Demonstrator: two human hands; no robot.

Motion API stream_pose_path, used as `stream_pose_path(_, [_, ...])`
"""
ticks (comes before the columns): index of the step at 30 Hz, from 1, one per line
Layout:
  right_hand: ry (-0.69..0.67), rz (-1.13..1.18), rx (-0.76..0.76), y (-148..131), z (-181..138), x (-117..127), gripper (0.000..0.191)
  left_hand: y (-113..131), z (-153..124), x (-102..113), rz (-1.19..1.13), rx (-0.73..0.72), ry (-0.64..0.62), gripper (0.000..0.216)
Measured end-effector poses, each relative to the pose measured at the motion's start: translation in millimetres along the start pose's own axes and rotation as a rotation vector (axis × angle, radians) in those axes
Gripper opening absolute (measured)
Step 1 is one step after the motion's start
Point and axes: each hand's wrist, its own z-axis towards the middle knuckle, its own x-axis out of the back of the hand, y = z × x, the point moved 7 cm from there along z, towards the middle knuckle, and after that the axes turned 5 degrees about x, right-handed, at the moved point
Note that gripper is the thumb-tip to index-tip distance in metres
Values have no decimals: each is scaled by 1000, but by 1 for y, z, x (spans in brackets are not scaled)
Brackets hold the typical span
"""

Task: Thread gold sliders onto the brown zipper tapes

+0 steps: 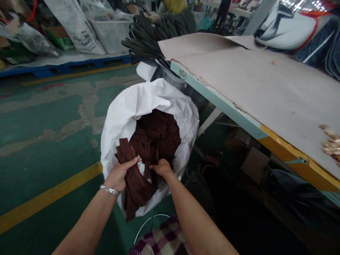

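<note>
A white woven sack (119,102) stands with its mouth wide and its rim rolled outward. Inside lies a heap of dark brown fabric strips (162,132) that look like zipper tapes. My left hand (120,175), with a silver bracelet at the wrist, is closed on a bundle of brown zipper tapes (136,187) draped over the near rim. My right hand (162,168) reaches into the sack, its fingers closed on more of the tapes beside the bundle. Its fingertips are partly hidden among them.
To the right is a work table (265,88) covered in pale sheet, with small gold metal pieces (330,141) on it. Black strips (159,32) hang at its far corner. Boxes (255,164) sit beneath. A blue pallet (66,67) stands at the back left.
</note>
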Motion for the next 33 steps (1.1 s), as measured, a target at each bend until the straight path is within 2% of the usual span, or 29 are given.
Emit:
stream_pose_path(6, [51,104,154,-20,5,36,28,0,-5,7,-72,-15,25,26])
stream_pose_path(8, [83,127,196,-30,8,39,29,0,-5,9,-102,-27,38,29])
stream_pose_path(10, [99,124,195,-37,10,30,30,-1,-4,10,-125,-36,45,30])
stream_pose_path(16, [89,64,77,-42,13,-21,29,-3,-6,10,-125,-51,67,28])
stream_pose_path(19, [14,95,104,-41,12,-27,28,-4,-6,9,-105,-52,87,23])
stream_pose_path(22, [-110,146,192,-42,7,-13,26,-7,0,8,-85,-46,114,15])
stream_pose_path(26, [-205,160,315,-54,-9,22,24,-11,12,-1,-96,-50,114,8])
stream_pose_path(30, [-178,66,396,-79,-27,34,23,-9,20,-19,-159,-106,56,18])
stream_pose_path(33, [-52,-84,377,-94,-37,29,23,-8,24,-28,-203,-156,34,23])
